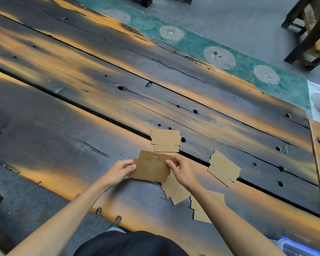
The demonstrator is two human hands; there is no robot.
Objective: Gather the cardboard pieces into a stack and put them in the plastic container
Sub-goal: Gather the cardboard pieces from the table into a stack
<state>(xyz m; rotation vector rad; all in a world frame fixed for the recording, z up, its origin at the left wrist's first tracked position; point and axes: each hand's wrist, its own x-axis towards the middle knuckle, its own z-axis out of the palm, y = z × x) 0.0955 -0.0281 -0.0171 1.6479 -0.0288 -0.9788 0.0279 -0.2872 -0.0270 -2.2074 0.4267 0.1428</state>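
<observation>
I see a flat brown notched cardboard piece with a handle-shaped cutout, pinched at its ends by my left hand and right hand; more cardboard pieces lie around on the dark wooden table.

tan cardboard pieces on a charred black-and-orange table.

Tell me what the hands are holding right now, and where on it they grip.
Both hold one cardboard piece: the left hand pinches its left edge, the right hand its right edge.
</observation>
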